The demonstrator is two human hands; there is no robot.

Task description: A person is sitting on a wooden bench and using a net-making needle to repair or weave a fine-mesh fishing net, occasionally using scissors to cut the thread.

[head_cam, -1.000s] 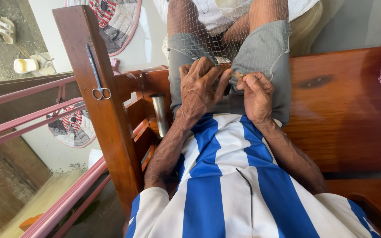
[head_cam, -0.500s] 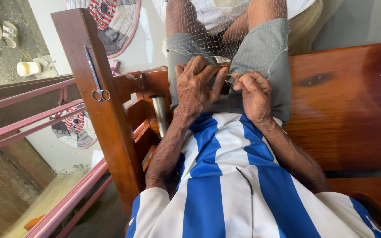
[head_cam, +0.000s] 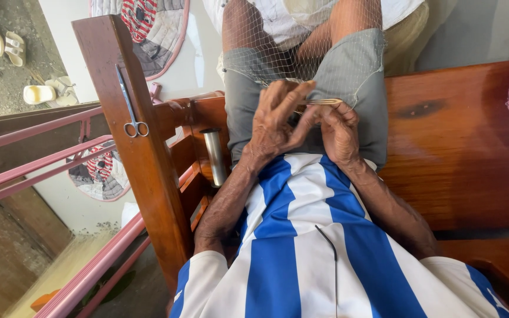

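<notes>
A fine fishing net (head_cam: 301,41) is draped over my knees and grey shorts (head_cam: 354,76). My left hand (head_cam: 275,118) has its fingers spread and raised, pinching mesh of the net in front of my lap. My right hand (head_cam: 337,126) is closed on a slim tan netting needle (head_cam: 319,102), which points left toward the left fingertips. Both hands meet above my blue-and-white striped shirt (head_cam: 301,247).
I sit on a red-brown wooden bench (head_cam: 455,135). A wooden post (head_cam: 131,135) to my left carries small scissors (head_cam: 132,121) hung on it. A metal cylinder (head_cam: 215,156) stands by the armrest. Pink rails (head_cam: 36,153), patchwork mats and sandals (head_cam: 7,41) lie beyond.
My left hand has lifted and spread its fingers. My right hand has brought the netting needle up into view between the two hands.
</notes>
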